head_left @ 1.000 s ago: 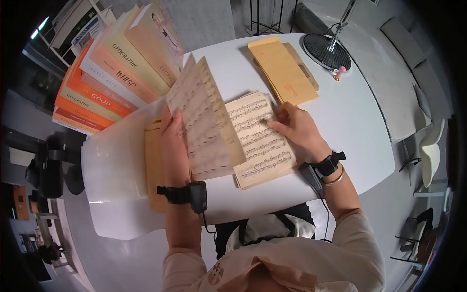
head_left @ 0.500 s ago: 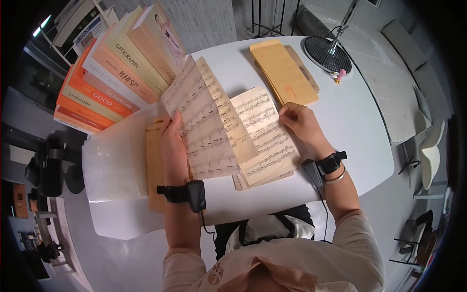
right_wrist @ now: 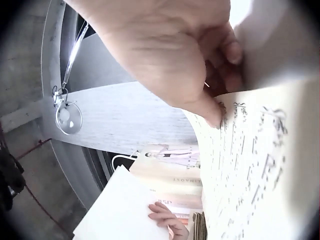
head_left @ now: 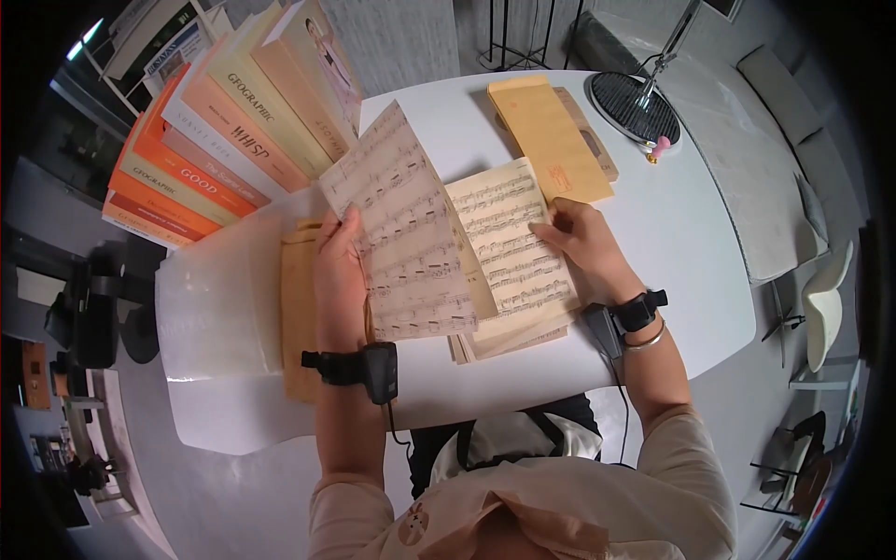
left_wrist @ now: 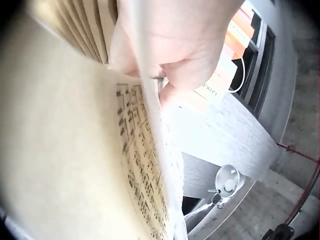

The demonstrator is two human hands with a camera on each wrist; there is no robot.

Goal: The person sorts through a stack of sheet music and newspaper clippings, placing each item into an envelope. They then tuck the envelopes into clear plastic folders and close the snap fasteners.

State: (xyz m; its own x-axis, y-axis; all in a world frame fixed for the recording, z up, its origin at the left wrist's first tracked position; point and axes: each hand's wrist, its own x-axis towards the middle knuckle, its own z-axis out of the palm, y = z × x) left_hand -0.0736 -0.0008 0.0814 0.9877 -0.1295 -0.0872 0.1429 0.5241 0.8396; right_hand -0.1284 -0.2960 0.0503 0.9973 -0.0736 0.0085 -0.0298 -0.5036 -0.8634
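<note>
Since the earlier frame, the page [head_left: 518,238] at the right hand [head_left: 586,238] has lifted at its near edge, baring more of the stack [head_left: 523,343] beneath, while the sheet [head_left: 401,233] in the left hand [head_left: 341,261] has come across most of the yellowed paper behind it. From the head view, books [head_left: 224,140] stand in a row at far left, close by the sheet's corner; a glossy clear sleeve [head_left: 219,299] lies left of the left forearm, envelopes [head_left: 551,135] sit just past the right hand, and the lamp base [head_left: 635,107] is beyond them. The sheet blocks the stack's left side. Both papers are thin rectangles printed with notes, greyish and cream; their long axes run near to far, far ends leaning left, staves crossing the short way. The page is above the stack on the smooth white table [head_left: 691,224]. From the left wrist, the left hand pinches the sheet, how many leaves I cannot tell; ridged brown folds [left_wrist: 90,25] show beside it, a round lamp head [left_wrist: 228,180] lower down. From the right wrist, the right hand pinches the page's edge, thumb on the print, and the paper bows.
</note>
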